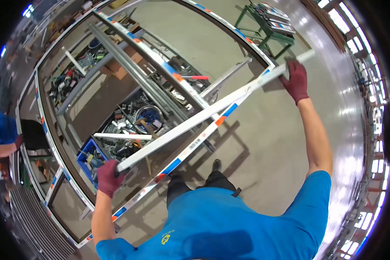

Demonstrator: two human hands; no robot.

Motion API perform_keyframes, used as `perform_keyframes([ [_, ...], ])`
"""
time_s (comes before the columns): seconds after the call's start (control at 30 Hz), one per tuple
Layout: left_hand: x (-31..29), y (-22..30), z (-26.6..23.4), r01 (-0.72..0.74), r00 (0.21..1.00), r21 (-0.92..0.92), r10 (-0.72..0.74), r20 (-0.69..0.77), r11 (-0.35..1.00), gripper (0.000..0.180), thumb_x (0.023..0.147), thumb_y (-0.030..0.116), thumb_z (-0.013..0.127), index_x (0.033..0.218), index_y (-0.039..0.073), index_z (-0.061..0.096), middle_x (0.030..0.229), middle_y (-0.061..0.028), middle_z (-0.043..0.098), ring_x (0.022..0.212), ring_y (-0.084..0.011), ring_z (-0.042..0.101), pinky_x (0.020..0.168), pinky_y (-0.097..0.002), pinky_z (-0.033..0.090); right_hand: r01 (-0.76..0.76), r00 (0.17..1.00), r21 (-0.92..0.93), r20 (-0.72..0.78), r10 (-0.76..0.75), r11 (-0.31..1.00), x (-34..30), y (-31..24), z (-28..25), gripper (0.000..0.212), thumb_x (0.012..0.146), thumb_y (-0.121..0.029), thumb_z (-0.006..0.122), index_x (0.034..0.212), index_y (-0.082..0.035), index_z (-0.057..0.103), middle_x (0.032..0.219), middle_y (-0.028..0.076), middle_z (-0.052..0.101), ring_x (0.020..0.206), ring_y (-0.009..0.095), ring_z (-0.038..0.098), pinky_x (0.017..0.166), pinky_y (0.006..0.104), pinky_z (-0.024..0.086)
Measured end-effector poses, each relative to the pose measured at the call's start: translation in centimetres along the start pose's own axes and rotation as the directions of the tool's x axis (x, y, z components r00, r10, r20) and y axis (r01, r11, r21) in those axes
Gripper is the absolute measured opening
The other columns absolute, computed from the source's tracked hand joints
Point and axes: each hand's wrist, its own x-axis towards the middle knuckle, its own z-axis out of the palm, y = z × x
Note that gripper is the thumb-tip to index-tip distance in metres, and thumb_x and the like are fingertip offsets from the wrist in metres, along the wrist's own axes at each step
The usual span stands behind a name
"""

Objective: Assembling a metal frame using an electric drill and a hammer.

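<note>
A long white metal profile bar (182,126) runs slantwise from lower left to upper right in front of me. Both my hands wear dark red gloves. My left hand (111,177) is closed round its near left end. Toward the far right end, my right hand (296,80) grips the bar, which sticks out a little past the fingers. Under the bar lies a large window-like frame (190,147), its edges covered in white, blue and orange protective film. The bar crosses above the frame's near side; whether they touch I cannot tell.
Through the frame show a blue bin (89,158) with tools, heaps of metal hardware (125,121), a short white strip (122,136) and a red-handled tool (195,77). A green stand (268,32) holding stacked profiles is at the far right. Another person (4,132) works at left, near grey profiles (34,221).
</note>
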Motion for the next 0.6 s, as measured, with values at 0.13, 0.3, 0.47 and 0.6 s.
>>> perform_keyframes([
  [0.13, 2.4, 11.7, 6.9, 0.202, 0.979, -0.206, -0.189, 0.080, 0.958, 0.045, 0.076, 0.021, 0.087, 0.112, 0.003, 0.068, 0.085, -0.0178, 0.068, 0.073, -0.0355, 0.066, 0.068, -0.0430, 0.052, -0.193, 0.946, 0.121, -0.239, 0.217, 0.974, -1.4, 7.6, 0.0, 0.072, 0.089, -0.035, 0.079, 0.151, -0.011, 0.050, 0.146, 0.019, 0.055, 0.135, 0.040, 0.052, 0.112, 0.0488, 0.044],
  [0.3, 15.1, 30.7, 15.3, 0.318, 0.939, -0.609, -0.332, 0.093, 0.727, 0.045, 0.092, 0.028, 0.078, 0.124, -0.002, 0.067, 0.102, -0.0201, 0.076, 0.094, -0.0296, 0.074, 0.083, -0.0397, 0.055, -0.096, 0.992, 0.290, -0.044, 0.114, 0.952, -9.7, 19.0, 3.4, 0.068, 0.091, -0.032, 0.077, 0.150, -0.011, 0.051, 0.146, 0.018, 0.056, 0.133, 0.040, 0.054, 0.111, 0.0474, 0.046],
  [0.47, 32.3, 44.9, 21.7, 0.235, 0.933, -0.888, -0.348, 0.091, 0.396, 0.036, 0.102, 0.034, 0.068, 0.108, -0.002, 0.071, 0.077, -0.0018, 0.063, 0.069, -0.0115, 0.053, 0.063, -0.0341, 0.043, -0.210, 0.962, 0.486, 0.257, 0.091, 0.848, -19.6, 26.8, 5.6, 0.058, 0.090, -0.032, 0.078, 0.138, -0.006, 0.060, 0.132, 0.018, 0.066, 0.122, 0.037, 0.063, 0.104, 0.0447, 0.051],
  [0.6, 44.9, 52.0, 25.8, 0.206, 0.889, -0.844, -0.454, -0.050, 0.495, 0.045, 0.101, 0.040, 0.069, 0.088, -0.003, 0.069, 0.072, -0.0042, 0.062, 0.066, -0.0156, 0.054, 0.061, -0.0365, 0.043, -0.476, 0.822, 0.591, 0.562, 0.091, 0.651, -24.8, 31.1, 11.5, 0.057, 0.091, -0.039, 0.076, 0.135, -0.006, 0.062, 0.128, 0.017, 0.068, 0.116, 0.036, 0.066, 0.098, 0.0447, 0.053],
])
